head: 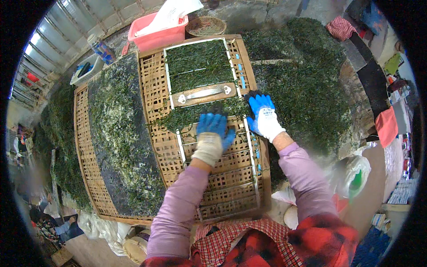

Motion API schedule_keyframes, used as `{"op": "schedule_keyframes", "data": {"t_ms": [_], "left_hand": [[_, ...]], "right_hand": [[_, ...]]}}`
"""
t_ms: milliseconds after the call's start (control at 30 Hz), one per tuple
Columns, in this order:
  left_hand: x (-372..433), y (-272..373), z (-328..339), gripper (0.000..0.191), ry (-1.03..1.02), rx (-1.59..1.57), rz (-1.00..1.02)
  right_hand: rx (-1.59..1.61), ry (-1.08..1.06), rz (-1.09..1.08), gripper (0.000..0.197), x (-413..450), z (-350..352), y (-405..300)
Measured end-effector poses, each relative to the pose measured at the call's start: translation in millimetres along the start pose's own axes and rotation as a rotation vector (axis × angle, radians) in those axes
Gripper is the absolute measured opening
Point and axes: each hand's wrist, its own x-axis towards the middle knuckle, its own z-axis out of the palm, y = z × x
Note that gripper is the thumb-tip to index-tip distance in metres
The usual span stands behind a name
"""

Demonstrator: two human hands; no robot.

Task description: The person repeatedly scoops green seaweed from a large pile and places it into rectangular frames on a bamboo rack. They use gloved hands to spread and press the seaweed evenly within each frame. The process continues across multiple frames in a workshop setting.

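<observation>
My left hand (211, 135), in a blue-coated knit glove, lies palm down at the near edge of a strip of shredded green leafy material (186, 117). Its fingers are spread and the fingertips are blurred. My right hand (265, 115), gloved alike, is at the right rail of a white slatted frame (252, 160), its fingertips beside the shreds. The frame lies on a woven bamboo tray (173, 163) with a wooden border. Across the frame, beyond my hands, rests a wooden block with a metal handle (204, 94). Green shreds fill the frame's far sections (200, 61); bare slats show in the near ones.
On the left, a second woven tray (96, 180) carries a dark sheet with pale-flecked green material (125, 133). More green material (303, 90) is heaped to the right. A pink basin (156, 38) and a round basket (206, 26) stand beyond. A person (53, 227) is at lower left.
</observation>
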Motion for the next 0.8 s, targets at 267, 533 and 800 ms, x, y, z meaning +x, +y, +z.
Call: {"op": "schedule_keyframes", "data": {"t_ms": [267, 533, 800], "left_hand": [[31, 28, 26, 0.083, -0.172, 0.264, 0.036], [26, -1, 75, 0.078, -0.074, -0.357, -0.147], [30, -11, 71, 0.043, 0.018, -0.655, -0.120]], "right_hand": [[-0.102, 0.131, 0.082, 0.007, 51, 1, -72], [-0.076, -0.300, -0.397, 0.013, 83, 30, -193], [0.718, 0.089, -0.327, 0.028, 57, -11, -118]]}}
